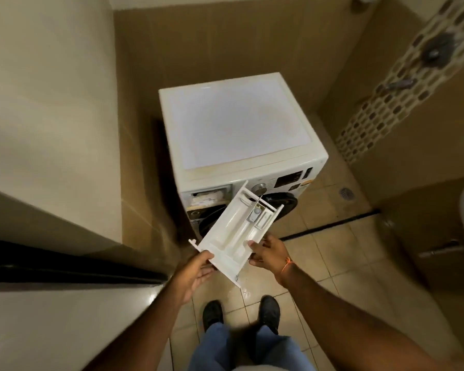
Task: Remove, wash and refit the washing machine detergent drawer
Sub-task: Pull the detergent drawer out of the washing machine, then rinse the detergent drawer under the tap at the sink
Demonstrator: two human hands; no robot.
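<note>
The white detergent drawer (235,231) is out of the machine and held tilted in the air in front of it, compartments facing up. My left hand (198,271) grips its near left corner. My right hand (268,254) holds its near right side. Water drips from the drawer's lowest corner toward the floor. The white washing machine (239,124) stands behind it, with the drawer slot (209,198) open at the upper left of its front panel. The dark round door shows below the panel.
A pale wall and a dark-edged ledge (65,274) close in on the left. A mosaic tile strip with shower fittings (402,84) runs along the right wall. The tiled floor has a drain (347,193) and a dark threshold strip. My feet stand just below the drawer.
</note>
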